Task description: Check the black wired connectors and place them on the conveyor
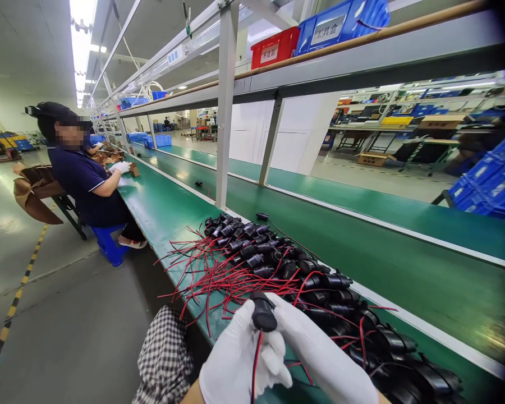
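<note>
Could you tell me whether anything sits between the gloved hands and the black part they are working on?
Nothing visible does: the left hand and right hand already hold the black part directly, its red wire hanging down between them.

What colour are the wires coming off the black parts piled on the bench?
Red wires, best seen in the head view, trailing from the black parts.

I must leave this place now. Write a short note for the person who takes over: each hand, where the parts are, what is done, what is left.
Left hand: gloved, gripping a black part with its red wire hanging down.
Right hand: gloved, also on the same part, from the other side.
Parts: a long pile of the same black parts with red and black wires lies on the green bench just ahead of the hands.
Done: cannot tell; finished and unfinished parts look alike.
Left: the part in hand, and likely the pile.
A co-worker sits further up the bench.
</note>
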The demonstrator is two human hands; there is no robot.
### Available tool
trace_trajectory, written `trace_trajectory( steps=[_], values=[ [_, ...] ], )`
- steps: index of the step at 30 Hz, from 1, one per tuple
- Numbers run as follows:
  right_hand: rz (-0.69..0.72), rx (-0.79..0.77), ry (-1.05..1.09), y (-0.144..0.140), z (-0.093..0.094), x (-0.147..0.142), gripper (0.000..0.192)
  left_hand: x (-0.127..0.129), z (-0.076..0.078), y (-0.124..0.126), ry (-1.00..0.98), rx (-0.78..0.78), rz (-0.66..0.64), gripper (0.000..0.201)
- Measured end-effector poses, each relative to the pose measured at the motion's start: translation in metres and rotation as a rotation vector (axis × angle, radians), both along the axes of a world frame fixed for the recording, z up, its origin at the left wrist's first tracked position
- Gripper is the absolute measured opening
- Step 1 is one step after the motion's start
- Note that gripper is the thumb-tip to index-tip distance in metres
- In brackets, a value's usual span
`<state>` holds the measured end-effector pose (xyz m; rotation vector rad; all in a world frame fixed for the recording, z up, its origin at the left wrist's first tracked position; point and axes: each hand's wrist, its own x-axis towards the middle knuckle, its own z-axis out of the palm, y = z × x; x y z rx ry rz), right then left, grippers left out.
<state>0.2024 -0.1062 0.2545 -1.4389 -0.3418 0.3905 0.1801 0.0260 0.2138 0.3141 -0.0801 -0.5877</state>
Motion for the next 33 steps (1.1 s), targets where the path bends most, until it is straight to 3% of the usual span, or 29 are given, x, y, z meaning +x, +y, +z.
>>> trace_trajectory(
  steps=[4, 7, 23, 28, 33],
  values=[
    [-0.033, -0.029, -0.054, 0.001, 0.012, 0.000, 0.058, -0.001, 0.013, 0.006, 0.019, -0.186, 0.031, 0.044],
    [-0.042, -0.063, -0.018, 0.005, 0.013, 0.000, 0.063, -0.001, 0.014, 0.006, -0.015, -0.210, 0.020, 0.044],
    [0.042, -0.064, -0.058, -0.001, -0.004, 0.010, 0.038, 0.000, 0.011, 0.002, -0.024, -0.166, 0.049, 0.044],
    [0.017, -0.160, -0.133, -0.003, -0.012, 0.016, 0.053, -0.001, 0.009, 0.005, -0.051, -0.104, 0.037, 0.046],
    [-0.068, -0.259, -0.167, -0.005, -0.005, 0.015, 0.060, -0.002, 0.011, 0.007, -0.131, 0.012, 0.074, 0.050]
  ],
)
